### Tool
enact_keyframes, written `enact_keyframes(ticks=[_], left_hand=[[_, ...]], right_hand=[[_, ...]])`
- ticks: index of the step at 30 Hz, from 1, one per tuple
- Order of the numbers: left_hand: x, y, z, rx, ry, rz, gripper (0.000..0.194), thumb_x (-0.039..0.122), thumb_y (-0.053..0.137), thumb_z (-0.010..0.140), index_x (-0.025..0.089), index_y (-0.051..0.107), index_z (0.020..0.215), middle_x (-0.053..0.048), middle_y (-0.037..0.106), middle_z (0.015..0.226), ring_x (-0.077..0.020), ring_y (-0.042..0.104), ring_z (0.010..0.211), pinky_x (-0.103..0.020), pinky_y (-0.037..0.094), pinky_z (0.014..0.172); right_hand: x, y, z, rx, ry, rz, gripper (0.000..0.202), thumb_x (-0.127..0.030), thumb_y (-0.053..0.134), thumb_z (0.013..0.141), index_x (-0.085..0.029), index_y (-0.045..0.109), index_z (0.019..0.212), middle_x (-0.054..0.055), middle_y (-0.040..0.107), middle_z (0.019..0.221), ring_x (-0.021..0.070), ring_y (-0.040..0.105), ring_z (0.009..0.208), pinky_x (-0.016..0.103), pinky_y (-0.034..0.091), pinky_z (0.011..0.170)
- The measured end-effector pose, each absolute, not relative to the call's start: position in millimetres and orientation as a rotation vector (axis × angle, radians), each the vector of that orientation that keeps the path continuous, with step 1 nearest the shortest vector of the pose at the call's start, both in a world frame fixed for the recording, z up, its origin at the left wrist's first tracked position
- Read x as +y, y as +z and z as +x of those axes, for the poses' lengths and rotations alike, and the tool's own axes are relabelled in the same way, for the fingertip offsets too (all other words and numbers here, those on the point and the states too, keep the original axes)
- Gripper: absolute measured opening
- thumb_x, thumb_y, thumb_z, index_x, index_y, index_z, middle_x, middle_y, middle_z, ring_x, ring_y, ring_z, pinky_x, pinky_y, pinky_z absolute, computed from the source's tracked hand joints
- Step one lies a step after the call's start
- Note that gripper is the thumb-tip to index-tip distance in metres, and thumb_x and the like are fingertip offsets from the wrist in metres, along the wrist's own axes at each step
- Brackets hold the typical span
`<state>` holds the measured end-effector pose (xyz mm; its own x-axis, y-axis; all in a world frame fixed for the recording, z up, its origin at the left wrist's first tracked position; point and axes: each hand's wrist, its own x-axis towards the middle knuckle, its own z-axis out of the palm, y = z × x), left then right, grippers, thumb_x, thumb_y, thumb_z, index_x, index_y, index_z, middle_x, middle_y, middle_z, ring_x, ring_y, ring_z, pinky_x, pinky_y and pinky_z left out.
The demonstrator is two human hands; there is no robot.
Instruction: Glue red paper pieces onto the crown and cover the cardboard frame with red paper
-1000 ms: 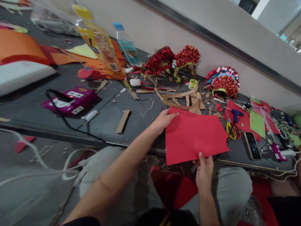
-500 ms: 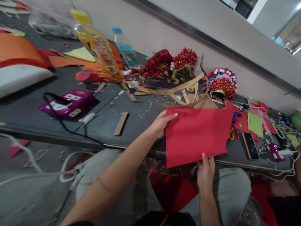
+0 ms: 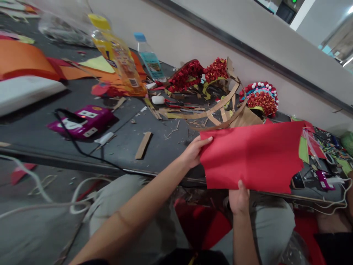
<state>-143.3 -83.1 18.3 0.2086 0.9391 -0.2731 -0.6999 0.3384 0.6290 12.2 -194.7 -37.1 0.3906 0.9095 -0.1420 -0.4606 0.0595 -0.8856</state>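
Note:
A sheet of red paper with a ragged right edge is held up between my hands, over the table's front edge. My left hand grips its left side, the thumb on top and the fingers underneath. At the bottom edge my right hand pinches the paper, thumb in front and fingers hidden behind. Just beyond the sheet lies a frame of bent cardboard strips. A phone is partly covered by the paper's right end.
A purple power strip with a black cable sits at left. Behind it stand a yellow-capped bottle and a blue-capped bottle. Red frilled pieces and a beaded headpiece rest along the wall. A small cardboard strip lies near the front.
The red paper now reaches farther right, covering the scissors and most of the phone. My left hand has shifted slightly right, and my right hand's fingers have gone behind the sheet.

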Motion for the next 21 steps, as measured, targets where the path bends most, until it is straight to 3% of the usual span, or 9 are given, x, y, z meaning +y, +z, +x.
enact_keyframes(ticks=[5, 15, 19, 21], left_hand=[[-85.3, 12.0, -138.8, 0.658, 1.169, 0.44, 0.042, 0.024, 0.084, 0.053, 0.014, 0.069, 0.09, -0.004, 0.074, 0.077, -0.0182, 0.069, 0.064, -0.026, 0.057, 0.062], [-85.1, -2.7, -123.0, 0.745, 1.17, 0.627, 0.048, 0.043, 0.084, 0.051, 0.013, 0.068, 0.085, -0.003, 0.072, 0.075, -0.0172, 0.065, 0.068, -0.024, 0.05, 0.063], [-85.0, -6.4, -128.6, 0.948, 1.055, 1.139, 0.045, 0.059, 0.065, 0.069, 0.013, 0.065, 0.073, -0.003, 0.068, 0.069, -0.0147, 0.057, 0.058, -0.024, 0.044, 0.056], [-85.7, -6.6, -136.8, 1.173, 0.995, 1.569, 0.048, 0.057, 0.051, 0.081, 0.015, 0.061, 0.062, -0.003, 0.062, 0.058, -0.0143, 0.053, 0.053, -0.025, 0.041, 0.053]], right_hand=[[-169.4, -30.1, 7.5, -0.418, 0.983, -1.193, 0.075, -0.038, 0.077, 0.059, -0.022, 0.052, 0.129, 0.007, 0.068, 0.117, 0.0215, 0.064, 0.104, 0.043, 0.052, 0.093], [-121.1, -23.2, 1.2, -0.478, 0.901, -1.131, 0.074, -0.041, 0.08, 0.055, -0.021, 0.056, 0.122, 0.009, 0.066, 0.122, 0.0222, 0.065, 0.103, 0.041, 0.055, 0.09], [-113.2, -20.1, 6.9, -0.409, 0.839, -1.135, 0.069, -0.036, 0.08, 0.054, -0.016, 0.058, 0.117, 0.013, 0.064, 0.124, 0.0233, 0.066, 0.101, 0.041, 0.056, 0.088], [-111.7, -17.6, 13.1, -0.446, 0.808, -1.141, 0.069, -0.036, 0.078, 0.059, -0.017, 0.056, 0.121, 0.013, 0.062, 0.128, 0.0235, 0.065, 0.106, 0.04, 0.056, 0.089]])
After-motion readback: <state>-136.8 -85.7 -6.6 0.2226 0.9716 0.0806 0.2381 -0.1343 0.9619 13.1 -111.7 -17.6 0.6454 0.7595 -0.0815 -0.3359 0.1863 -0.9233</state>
